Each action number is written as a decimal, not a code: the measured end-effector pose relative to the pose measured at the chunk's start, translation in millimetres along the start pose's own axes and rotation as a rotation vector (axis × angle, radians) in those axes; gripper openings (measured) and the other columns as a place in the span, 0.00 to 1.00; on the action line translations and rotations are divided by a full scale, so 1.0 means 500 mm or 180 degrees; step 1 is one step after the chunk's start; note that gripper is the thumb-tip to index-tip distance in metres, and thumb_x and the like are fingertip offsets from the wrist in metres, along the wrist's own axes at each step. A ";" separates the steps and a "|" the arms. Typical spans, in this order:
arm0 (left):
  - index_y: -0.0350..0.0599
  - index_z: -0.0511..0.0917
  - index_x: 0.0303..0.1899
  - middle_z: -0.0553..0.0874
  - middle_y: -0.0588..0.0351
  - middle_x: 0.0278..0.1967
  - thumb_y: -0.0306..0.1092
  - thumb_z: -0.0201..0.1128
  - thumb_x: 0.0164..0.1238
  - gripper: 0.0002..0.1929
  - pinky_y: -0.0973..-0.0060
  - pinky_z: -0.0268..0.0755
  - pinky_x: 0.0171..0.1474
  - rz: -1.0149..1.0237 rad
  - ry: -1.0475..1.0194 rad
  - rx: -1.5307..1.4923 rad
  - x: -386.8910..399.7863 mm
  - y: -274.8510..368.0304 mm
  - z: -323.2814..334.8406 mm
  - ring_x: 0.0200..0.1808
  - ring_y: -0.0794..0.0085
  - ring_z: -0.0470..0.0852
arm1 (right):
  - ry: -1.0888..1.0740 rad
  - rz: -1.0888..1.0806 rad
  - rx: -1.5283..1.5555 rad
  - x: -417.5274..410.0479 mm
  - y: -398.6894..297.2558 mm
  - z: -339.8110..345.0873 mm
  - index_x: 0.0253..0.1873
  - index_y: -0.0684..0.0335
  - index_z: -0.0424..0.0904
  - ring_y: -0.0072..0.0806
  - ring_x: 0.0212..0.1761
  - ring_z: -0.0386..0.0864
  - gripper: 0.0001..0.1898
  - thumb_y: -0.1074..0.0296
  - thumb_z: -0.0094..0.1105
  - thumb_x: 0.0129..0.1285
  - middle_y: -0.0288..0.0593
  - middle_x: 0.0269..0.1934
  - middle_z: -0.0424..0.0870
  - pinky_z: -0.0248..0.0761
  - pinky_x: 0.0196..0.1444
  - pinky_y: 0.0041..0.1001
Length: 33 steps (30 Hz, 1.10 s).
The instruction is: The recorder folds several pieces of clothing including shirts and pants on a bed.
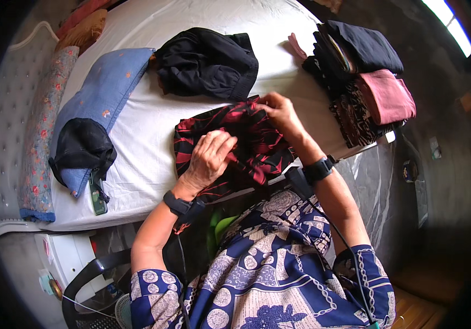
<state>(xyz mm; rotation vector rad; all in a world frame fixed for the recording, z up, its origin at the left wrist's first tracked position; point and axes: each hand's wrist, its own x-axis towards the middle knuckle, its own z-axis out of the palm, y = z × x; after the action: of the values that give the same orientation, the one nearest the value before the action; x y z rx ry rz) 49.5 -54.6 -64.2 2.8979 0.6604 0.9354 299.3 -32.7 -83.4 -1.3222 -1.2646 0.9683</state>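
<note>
A black and red patterned garment (235, 113) lies bunched at the near edge of the bed, in front of me. My left hand (212, 158) rests on its left part with the fingers bent; part of the cloth under the fingers is hidden. My right hand (278, 109) pinches the garment's far right edge between thumb and fingers. Just beyond it on the white sheet (136, 135) is a crumpled black garment (208, 63) with a gathered elastic band. Both my wrists wear black straps with small devices.
Folded clothes, a dark one (365, 47) and a pink one (387, 96) on top, are stacked at the bed's right. At left are a blue pillow (103, 86), a floral bolster (46, 135), a black mesh bag or cap (83, 144) and a phone (98, 197). A chair (95, 267) stands below left.
</note>
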 end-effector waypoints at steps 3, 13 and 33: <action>0.40 0.73 0.57 0.72 0.44 0.60 0.23 0.62 0.41 0.32 0.61 0.63 0.67 -0.0133 -0.0450 -0.0326 0.008 -0.018 -0.002 0.66 0.51 0.68 | 0.0709 -0.0446 -0.2167 -0.060 0.039 -0.009 0.47 0.68 0.71 0.56 0.46 0.76 0.16 0.68 0.64 0.58 0.58 0.42 0.76 0.72 0.47 0.45; 0.45 0.80 0.47 0.82 0.53 0.48 0.28 0.66 0.47 0.20 0.63 0.66 0.61 -0.0568 -0.0995 -0.0653 0.004 -0.134 -0.023 0.53 0.57 0.75 | -0.0084 -0.0676 -0.1924 -0.245 -0.058 0.067 0.42 0.63 0.72 0.46 0.41 0.76 0.19 0.56 0.69 0.56 0.50 0.40 0.74 0.72 0.42 0.41; 0.38 0.72 0.53 0.78 0.43 0.48 0.29 0.66 0.58 0.21 0.59 0.65 0.59 -0.1526 0.0473 0.0676 0.000 -0.072 -0.003 0.54 0.49 0.73 | 0.1132 -0.0093 -0.2040 -0.112 0.000 -0.046 0.46 0.64 0.72 0.50 0.43 0.79 0.15 0.59 0.59 0.64 0.54 0.43 0.79 0.73 0.43 0.42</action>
<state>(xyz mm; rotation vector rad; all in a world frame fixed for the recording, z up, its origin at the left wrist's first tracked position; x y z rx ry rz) 34.8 -21.8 -68.4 2.6412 1.4625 1.0632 314.7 -91.3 -85.3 -1.8585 -1.3536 0.2732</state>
